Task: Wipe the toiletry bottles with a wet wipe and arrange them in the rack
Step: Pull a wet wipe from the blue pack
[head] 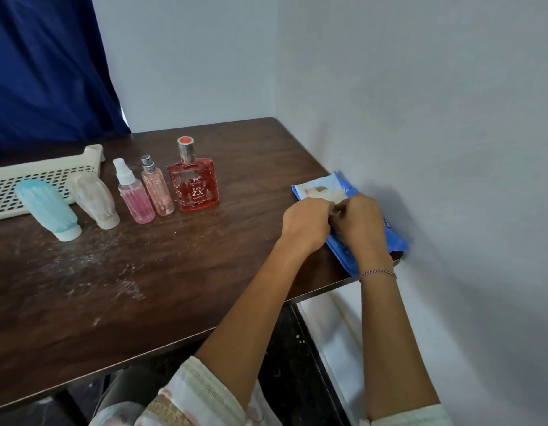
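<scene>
A blue wet-wipe pack (340,238) lies at the table's right edge by the wall. My left hand (305,226) and my right hand (360,224) meet over its top, fingers curled, pinching a white wipe (328,193) at the pack's opening. Left of them stand a red square perfume bottle (194,182), a slim pink spray bottle (157,187) and a pink spray bottle with a white cap (132,193). A cream tube (96,201) and a light blue tube (48,209) stand cap-down. The cream perforated rack (26,179) sits behind them at the left.
The dark wooden table (143,272) has white dusty smears on its left half. A pale wall borders the table's right side and back. A blue curtain (42,66) hangs at the back left. The front edge runs diagonally near my forearms.
</scene>
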`<state>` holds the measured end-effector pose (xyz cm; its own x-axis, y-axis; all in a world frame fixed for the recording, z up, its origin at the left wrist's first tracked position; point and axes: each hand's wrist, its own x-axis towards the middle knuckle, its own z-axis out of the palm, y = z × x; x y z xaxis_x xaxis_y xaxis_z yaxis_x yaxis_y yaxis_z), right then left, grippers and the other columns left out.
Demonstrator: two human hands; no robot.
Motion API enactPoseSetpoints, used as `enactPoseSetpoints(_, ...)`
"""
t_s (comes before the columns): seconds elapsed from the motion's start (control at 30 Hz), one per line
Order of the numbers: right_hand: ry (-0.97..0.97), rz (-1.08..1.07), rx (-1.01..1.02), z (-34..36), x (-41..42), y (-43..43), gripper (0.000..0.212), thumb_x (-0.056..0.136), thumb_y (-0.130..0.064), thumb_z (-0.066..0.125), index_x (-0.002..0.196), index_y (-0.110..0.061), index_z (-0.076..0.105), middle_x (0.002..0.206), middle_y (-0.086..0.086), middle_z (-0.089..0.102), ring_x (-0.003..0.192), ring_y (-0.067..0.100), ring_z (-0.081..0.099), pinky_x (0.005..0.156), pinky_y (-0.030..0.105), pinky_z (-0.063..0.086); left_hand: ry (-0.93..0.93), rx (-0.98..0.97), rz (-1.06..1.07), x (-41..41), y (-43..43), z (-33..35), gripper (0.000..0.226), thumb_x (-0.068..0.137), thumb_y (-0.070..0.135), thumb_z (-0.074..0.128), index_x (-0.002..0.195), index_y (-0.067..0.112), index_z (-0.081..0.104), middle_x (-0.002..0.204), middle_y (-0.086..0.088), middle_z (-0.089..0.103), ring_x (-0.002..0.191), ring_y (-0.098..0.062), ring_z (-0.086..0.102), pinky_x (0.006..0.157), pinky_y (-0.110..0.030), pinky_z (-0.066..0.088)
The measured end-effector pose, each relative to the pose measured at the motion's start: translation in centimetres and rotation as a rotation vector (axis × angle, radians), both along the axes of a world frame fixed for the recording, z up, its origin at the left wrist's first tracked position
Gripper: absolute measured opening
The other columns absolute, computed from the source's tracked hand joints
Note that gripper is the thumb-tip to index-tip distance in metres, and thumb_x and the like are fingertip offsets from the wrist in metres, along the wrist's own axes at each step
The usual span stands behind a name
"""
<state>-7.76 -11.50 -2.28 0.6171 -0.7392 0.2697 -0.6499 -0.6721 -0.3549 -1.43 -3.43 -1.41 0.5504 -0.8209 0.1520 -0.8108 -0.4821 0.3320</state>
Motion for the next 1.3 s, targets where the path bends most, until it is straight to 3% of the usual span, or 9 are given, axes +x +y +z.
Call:
enactPoseSetpoints(0.27,-0.047,-0.067,-0.008,0.0,0.0,-0.3,0.025,0.096,-0.012,0.046,0.093,-0.001,0.068,0.093,0.016,0.066,0.071,0.02,0.049,0.063,0.022,0.029,-0.015,-0.079,0.013,0.1,-0.7,-0.2,0.043,0.091,0.006,0.043,0.124,0.028,0.06,0.118,-0.003,0.063,0.104,-0.025,0.059,0.075,-0.032,0.045)
enactPoseSetpoints(0.4,-0.113,-0.075,-0.051,0.8,0.4,-0.4,0.025,0.095,-0.007,0.044,0.098,0.001,0.068,0.1,0.018,0.065,0.088,0.029,0.059,0.069,0.029,0.037,0.002,-0.114,0.07,0.5,-1.0,-0.1,0.035,0.092,0.008,0.046,0.119,0.021,0.062,0.112,-0.004,0.065,0.1,-0.024,0.06,0.072,-0.031,0.044)
enactPoseSetpoints(0.6,-0.24,-0.04,-0.154,2.0,0.1,-0.1,0.027,0.098,-0.011,0.044,0.105,-0.001,0.068,0.102,0.017,0.065,0.093,0.029,0.058,0.075,0.028,0.039,0.035,-0.291,0.096,0.4,-0.8,0.2,0.028,0.098,0.026,0.048,0.123,0.019,0.06,0.122,-0.002,0.062,0.112,-0.02,0.056,0.087,-0.033,0.045)
enactPoseSetpoints(0.7,-0.3,-0.007,-0.169,2.4,0.1,0.1,0.023,0.096,-0.008,0.049,0.108,-0.005,0.069,0.102,0.015,0.067,0.093,0.028,0.06,0.076,0.027,0.041,0.036,-0.408,0.093,0.2,-0.7,0.9,0.025,0.098,0.027,0.047,0.113,0.019,0.066,0.111,-0.001,0.067,0.105,-0.019,0.058,0.08,-0.033,0.044)
enactPoseSetpoints(0.83,-0.404,0.029,-0.114,3.4,0.5,1.8,0.023,0.095,-0.011,0.052,0.108,-0.009,0.07,0.105,0.01,0.07,0.095,0.024,0.065,0.085,0.03,0.049,0.036,-0.46,0.116,1.1,0.5,1.6,0.025,0.098,0.029,0.046,0.098,0.019,0.069,0.086,0.002,0.067,0.076,-0.013,0.055,0.06,-0.026,0.035)
enactPoseSetpoints(1.0,-0.546,0.102,0.111,3.6,1.2,4.0,0.018,0.089,-0.013,0.061,0.104,-0.014,0.071,0.096,0.002,0.072,0.082,0.009,0.065,0.084,0.013,0.046,0.257,-0.506,0.098,2.9,3.7,1.3,0.018,0.094,0.024,0.055,0.096,0.02,0.072,0.081,0.005,0.068,0.074,-0.011,0.058,0.063,-0.027,0.042)
enactPoseSetpoints(1.07,-0.624,0.16,0.234,3.3,1.8,5.1,0.017,0.087,-0.009,0.063,0.102,-0.013,0.07,0.088,0.001,0.071,0.068,-0.004,0.061,0.068,0.002,0.043,0.333,-0.525,0.123,3.6,5.3,1.2,0.016,0.093,0.022,0.058,0.095,0.018,0.073,0.084,0.003,0.071,0.078,-0.013,0.063,0.069,-0.028,0.048)
enactPoseSetpoints(1.2,-0.727,0.266,0.524,2.4,3.9,8.3,0.018,0.088,-0.005,0.062,0.103,-0.011,0.07,0.083,-0.006,0.067,0.068,-0.01,0.063,0.067,0.008,0.05,0.432,-0.591,0.205,5.2,9.2,1.2,0.016,0.093,0.017,0.058,0.091,0.013,0.074,0.083,0.002,0.072,0.072,-0.007,0.063,0.064,-0.014,0.046)
enactPoseSetpoints(1.3,-0.68,0.418,0.693,1.6,5.6,10.9,0.024,0.085,-0.008,0.066,0.107,-0.013,0.069,0.093,-0.005,0.07,0.083,-0.006,0.065,0.076,0.013,0.052,0.463,-0.648,0.306,6.6,12.4,0.8,0.015,0.093,0.016,0.059,0.094,0.012,0.073,0.085,0.001,0.071,0.078,-0.009,0.064,0.072,-0.02,0.05)
